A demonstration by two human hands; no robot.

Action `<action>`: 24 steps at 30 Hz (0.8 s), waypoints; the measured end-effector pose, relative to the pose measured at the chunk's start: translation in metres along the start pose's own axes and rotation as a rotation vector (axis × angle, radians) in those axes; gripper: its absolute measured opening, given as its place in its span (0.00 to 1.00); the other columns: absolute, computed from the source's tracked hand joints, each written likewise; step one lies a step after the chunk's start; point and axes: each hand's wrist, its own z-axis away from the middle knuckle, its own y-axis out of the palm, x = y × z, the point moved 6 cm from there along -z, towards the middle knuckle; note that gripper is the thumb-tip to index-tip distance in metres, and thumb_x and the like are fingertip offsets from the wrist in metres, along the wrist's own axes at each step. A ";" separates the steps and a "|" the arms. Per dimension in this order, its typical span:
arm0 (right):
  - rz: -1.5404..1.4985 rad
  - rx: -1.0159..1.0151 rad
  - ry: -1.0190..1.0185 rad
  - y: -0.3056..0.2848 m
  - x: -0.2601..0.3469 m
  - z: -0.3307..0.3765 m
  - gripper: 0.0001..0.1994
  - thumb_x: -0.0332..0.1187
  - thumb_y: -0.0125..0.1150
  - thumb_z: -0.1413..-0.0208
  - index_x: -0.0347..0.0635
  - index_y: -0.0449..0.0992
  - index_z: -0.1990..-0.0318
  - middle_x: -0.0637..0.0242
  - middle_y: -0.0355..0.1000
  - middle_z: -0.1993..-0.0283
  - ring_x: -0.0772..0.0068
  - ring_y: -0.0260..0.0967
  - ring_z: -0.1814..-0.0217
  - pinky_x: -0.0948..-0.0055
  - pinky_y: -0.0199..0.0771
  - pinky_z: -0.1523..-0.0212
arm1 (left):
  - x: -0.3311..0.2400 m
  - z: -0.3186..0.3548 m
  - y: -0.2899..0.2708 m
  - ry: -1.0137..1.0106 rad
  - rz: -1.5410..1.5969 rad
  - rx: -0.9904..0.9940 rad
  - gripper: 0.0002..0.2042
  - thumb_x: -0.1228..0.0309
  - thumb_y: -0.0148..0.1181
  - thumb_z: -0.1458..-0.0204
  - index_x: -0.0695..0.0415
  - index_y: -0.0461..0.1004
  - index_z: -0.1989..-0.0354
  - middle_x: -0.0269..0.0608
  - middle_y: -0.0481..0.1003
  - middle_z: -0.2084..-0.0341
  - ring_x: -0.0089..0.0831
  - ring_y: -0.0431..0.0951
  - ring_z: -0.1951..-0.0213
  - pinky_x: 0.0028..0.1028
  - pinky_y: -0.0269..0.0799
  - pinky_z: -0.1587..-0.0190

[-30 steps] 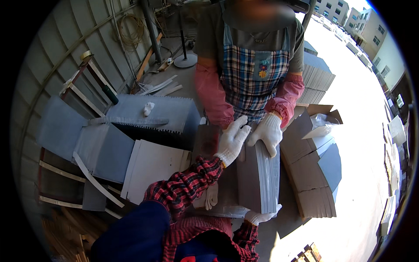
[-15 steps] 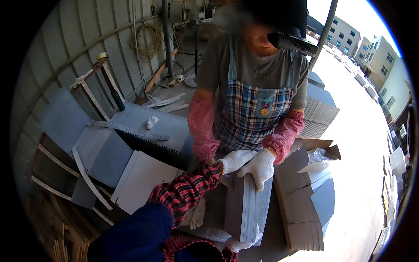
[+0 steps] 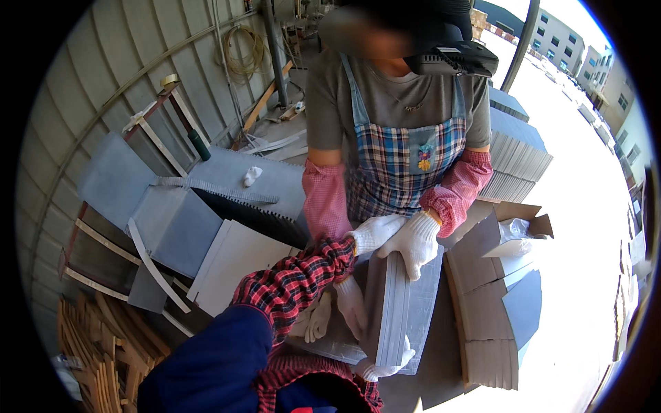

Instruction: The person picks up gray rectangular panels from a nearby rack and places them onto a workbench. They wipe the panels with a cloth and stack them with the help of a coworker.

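Observation:
A stack of narrow grey boards (image 3: 392,310) stands on edge in front of me, its boards pressed together. My left hand (image 3: 372,235), in a white knit glove, lies across its far end, with the fingertips partly under a co-worker's gloved hand (image 3: 414,244). That co-worker's other gloved hand (image 3: 352,308) touches the stack's left side. At the near end, my right hand (image 3: 385,366) cups the lower edge, with gloved fingers showing on the right side. Beneath the stack is a plastic-wrapped surface (image 3: 424,313). A pair of loose gloves (image 3: 315,320) lies left of the stack.
The co-worker in a plaid apron (image 3: 406,155) stands opposite. To the right are piled grey boards (image 3: 482,310) and an open carton (image 3: 527,224) holding clear plastic. A white panel (image 3: 237,265) and grey sheets (image 3: 172,230) are on the left, with wooden strips (image 3: 110,365) below.
The view has shifted slightly. The co-worker's hand at the stack's left side now shows plainly. My hands stay at the two ends of the stack.

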 end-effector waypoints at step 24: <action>0.547 0.619 0.156 -0.104 -0.088 -0.001 0.20 0.43 0.48 0.33 0.35 0.76 0.48 0.62 0.76 0.55 0.69 0.72 0.56 0.68 0.70 0.54 | -0.126 0.201 0.147 0.748 -0.570 0.279 0.14 0.53 0.61 0.51 0.50 0.82 0.73 0.35 0.76 0.73 0.33 0.71 0.50 0.49 0.50 0.33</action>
